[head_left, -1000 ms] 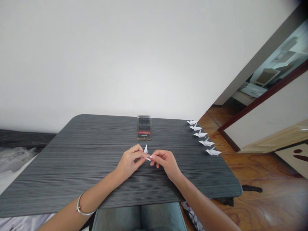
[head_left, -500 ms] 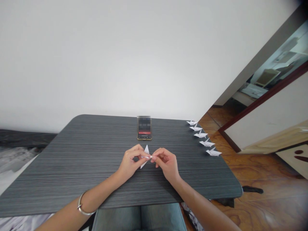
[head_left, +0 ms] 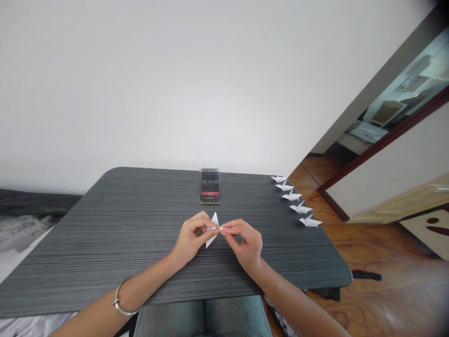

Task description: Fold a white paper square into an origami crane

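Between my two hands is a white folded paper crane [head_left: 215,218], held a little above the dark table, one pointed wing aimed away from me and the other towards me. My left hand [head_left: 192,235] pinches its middle between thumb and fingers, which hide most of the body. At the crane's right end, the thumb and fingertips of my right hand [head_left: 244,240] are closed on a small narrow tip. The fingertips of both hands almost meet there.
A phone [head_left: 210,187] lies beyond my hands near the wall. Several finished white paper cranes [head_left: 310,222] stand in a row along the right edge of the dark wood-grain table [head_left: 122,224]. Right of the table is a wooden floor [head_left: 368,262].
My right hand's fingers have straightened and pressed together on the crane's tip, where they were more curled before. My left hand keeps its pinch in nearly the same place.
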Motion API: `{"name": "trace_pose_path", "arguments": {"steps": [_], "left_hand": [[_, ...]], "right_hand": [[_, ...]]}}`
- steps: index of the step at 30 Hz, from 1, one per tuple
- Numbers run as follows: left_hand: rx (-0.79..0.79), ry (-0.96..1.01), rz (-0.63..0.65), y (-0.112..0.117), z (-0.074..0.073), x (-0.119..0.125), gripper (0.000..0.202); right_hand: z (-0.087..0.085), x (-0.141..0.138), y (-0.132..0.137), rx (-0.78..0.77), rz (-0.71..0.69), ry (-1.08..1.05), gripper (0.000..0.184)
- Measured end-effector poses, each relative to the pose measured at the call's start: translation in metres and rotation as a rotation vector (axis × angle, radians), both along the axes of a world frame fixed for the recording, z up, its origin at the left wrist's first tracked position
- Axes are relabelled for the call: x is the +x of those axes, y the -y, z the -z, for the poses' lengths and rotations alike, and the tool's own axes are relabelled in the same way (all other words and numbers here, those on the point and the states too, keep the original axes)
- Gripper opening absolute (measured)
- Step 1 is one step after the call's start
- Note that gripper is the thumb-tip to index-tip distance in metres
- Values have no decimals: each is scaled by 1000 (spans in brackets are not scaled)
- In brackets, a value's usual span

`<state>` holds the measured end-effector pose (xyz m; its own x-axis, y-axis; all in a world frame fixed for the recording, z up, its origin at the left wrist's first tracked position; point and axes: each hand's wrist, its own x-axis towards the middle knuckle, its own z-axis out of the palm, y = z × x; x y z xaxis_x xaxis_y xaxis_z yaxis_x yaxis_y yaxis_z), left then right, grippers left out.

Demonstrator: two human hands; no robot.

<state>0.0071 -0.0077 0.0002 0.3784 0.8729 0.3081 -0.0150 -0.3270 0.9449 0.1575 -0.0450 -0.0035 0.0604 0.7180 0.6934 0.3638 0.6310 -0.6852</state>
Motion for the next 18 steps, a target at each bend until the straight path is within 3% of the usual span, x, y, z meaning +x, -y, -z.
{"name": "trace_pose_path", "arguments": {"steps": [18], "left_hand": [[-33,35,4,2,-2,1,9]], "right_hand": [[0,4,0,29,1,97,18]]}}
